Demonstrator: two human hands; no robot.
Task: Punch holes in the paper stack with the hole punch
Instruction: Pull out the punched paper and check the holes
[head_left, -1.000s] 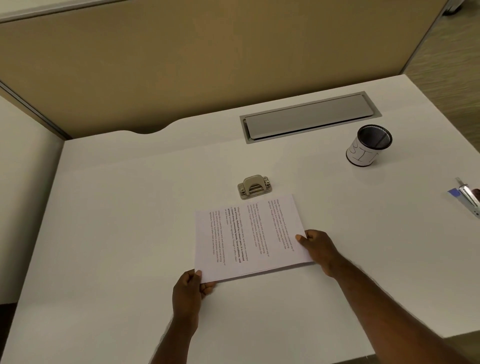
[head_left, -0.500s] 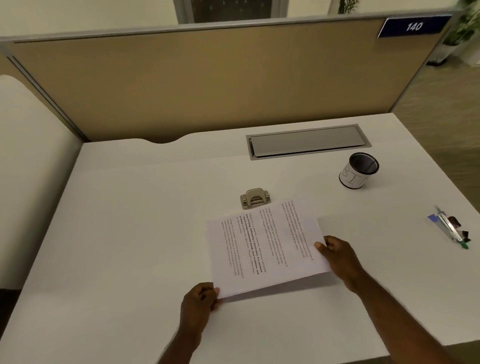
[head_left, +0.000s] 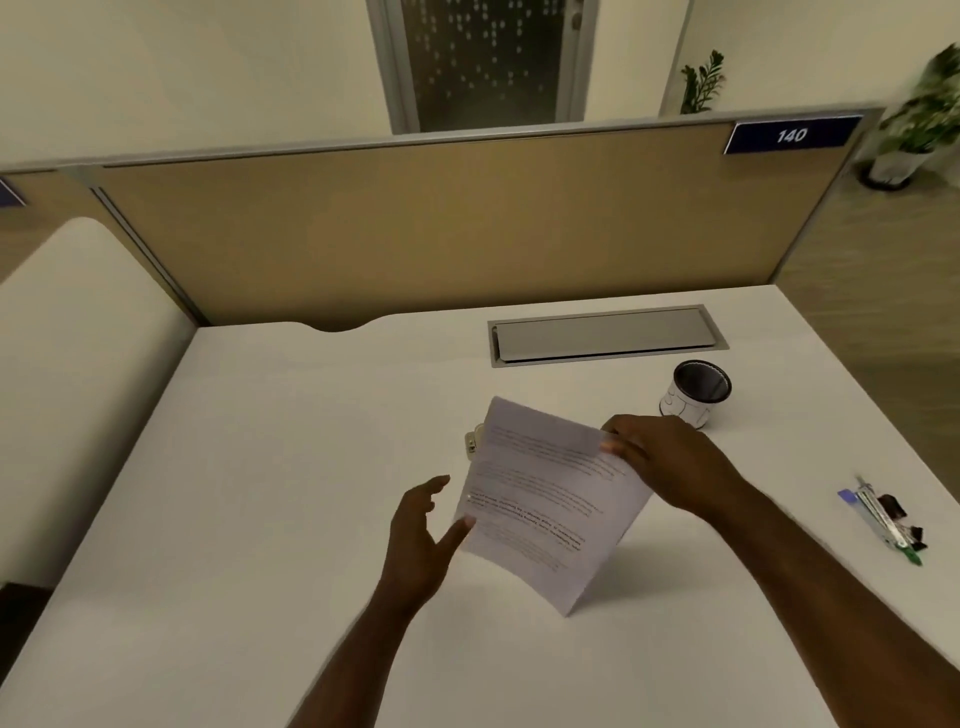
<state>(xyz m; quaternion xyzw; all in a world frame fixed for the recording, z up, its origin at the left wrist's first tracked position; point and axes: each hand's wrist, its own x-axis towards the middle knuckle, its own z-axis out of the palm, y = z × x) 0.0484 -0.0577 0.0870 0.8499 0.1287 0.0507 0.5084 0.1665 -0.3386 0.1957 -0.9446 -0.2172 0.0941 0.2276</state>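
The printed paper stack (head_left: 545, 499) is lifted off the white desk (head_left: 270, 467) and tilted, with one corner pointing down near the desk. My right hand (head_left: 670, 462) grips the stack's upper right edge. My left hand (head_left: 421, 535) is beside the stack's left edge with fingers spread; its thumb touches the sheet. The metal hole punch (head_left: 474, 442) sits on the desk behind the stack, and only its left end shows.
A mesh pen cup (head_left: 696, 392) with a white label stands at the right rear. A grey cable tray lid (head_left: 605, 336) is set into the desk's back. A stapler and clips (head_left: 883, 519) lie at the right edge. A tan partition (head_left: 441, 228) closes the back.
The paper stack was lying flat, held at two corners. It has been raised and turned upright, and my left hand has let go of its corner. The camera has tilted upward.
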